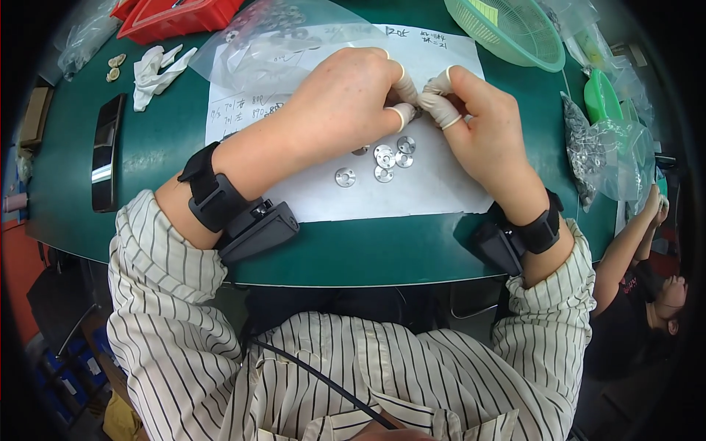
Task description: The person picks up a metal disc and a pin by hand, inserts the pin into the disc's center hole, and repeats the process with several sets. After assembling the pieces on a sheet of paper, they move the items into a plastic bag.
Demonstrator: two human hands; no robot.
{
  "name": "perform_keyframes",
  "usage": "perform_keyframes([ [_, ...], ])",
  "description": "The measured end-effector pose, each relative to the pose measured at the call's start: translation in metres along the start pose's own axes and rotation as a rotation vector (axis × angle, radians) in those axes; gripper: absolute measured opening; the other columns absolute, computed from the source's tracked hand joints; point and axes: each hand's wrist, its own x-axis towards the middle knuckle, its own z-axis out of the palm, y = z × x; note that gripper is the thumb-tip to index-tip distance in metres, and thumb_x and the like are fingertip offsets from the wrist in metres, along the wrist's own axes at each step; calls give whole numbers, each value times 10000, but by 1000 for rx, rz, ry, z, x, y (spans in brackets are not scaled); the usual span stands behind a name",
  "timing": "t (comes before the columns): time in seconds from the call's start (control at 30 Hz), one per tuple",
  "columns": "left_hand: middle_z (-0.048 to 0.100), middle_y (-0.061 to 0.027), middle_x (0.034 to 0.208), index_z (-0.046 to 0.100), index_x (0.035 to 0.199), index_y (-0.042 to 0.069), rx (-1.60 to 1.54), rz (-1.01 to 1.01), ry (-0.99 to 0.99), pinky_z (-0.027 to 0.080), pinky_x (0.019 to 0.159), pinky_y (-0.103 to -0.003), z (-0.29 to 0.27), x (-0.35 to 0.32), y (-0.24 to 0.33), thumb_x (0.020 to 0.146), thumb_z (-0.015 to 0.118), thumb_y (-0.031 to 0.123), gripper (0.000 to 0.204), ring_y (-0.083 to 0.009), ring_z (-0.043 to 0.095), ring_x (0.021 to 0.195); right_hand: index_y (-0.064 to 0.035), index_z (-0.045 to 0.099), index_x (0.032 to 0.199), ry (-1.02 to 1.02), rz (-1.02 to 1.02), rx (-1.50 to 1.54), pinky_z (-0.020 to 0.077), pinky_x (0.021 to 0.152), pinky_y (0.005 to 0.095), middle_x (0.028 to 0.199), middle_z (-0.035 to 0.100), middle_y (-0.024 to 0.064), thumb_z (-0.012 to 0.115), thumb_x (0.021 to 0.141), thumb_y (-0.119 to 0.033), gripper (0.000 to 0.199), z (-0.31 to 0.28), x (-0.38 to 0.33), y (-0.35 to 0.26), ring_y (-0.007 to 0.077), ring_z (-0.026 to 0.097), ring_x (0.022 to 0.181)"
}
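Observation:
My left hand and my right hand meet above a white paper sheet, fingertips pinched close together. Pale finger cots cover the thumbs and some fingers of both. Between the fingertips a small metal part just shows, mostly hidden by the fingers. Below the hands lie several round metal washers with holes, among them one washer apart at the left and a group with a washer overlapping others. A clear plastic bag holding more small metal rings lies behind my left hand.
On the green table a black phone, a crumpled white cloth and a red bin are at the left. A green basket stands back right, with a bag of metal parts nearer. Another person's arm is at far right.

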Motion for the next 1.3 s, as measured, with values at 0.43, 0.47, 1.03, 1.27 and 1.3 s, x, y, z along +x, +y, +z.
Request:
perform_keyframes([
  [0.43, 633, -172, 775, 696, 822, 1, -13, -4, 14, 498, 684, -375, 1, 2, -2, 700, 656, 99, 162, -299, 620, 705, -21, 562, 831, 39, -25, 1, 463, 539, 302, 726, 605, 126, 675, 797, -72, 129, 4, 2, 5, 264, 581, 597],
  [0.47, 632, -174, 777, 695, 823, 0, -12, -12, 13, 498, 679, -372, 1, 2, -2, 701, 658, 100, 162, -299, 620, 704, -22, 562, 831, 32, -16, 7, 462, 538, 305, 726, 603, 131, 674, 797, -76, 129, 4, 1, 6, 270, 580, 596],
  [1.03, 659, -77, 976, 626, 1103, 12, -951, -137, -28, 515, 734, -243, 2, -1, 1, 895, 593, 82, 221, -123, 634, 836, -5, 547, 1007, -40, 807, 1462, 465, 568, 193, 838, 606, 39, 568, 928, -206, 217, -18, -3, 11, 72, 547, 626],
  [1.27, 658, -84, 902, 627, 1072, -38, -1020, -122, 14, 510, 726, -242, 0, -4, 6, 893, 562, 61, 215, -105, 604, 758, 16, 537, 1043, -221, 794, 1452, 463, 559, 190, 857, 600, 50, 498, 961, -275, 305, -16, -3, 7, 82, 543, 623],
  [1.3, 658, -82, 895, 626, 1073, -39, -1031, -127, 13, 510, 725, -243, -1, -4, 7, 894, 556, 54, 214, -104, 603, 751, 16, 537, 1043, -226, 795, 1452, 463, 559, 190, 857, 600, 50, 498, 961, -275, 305, -15, -3, 7, 82, 543, 623],
])
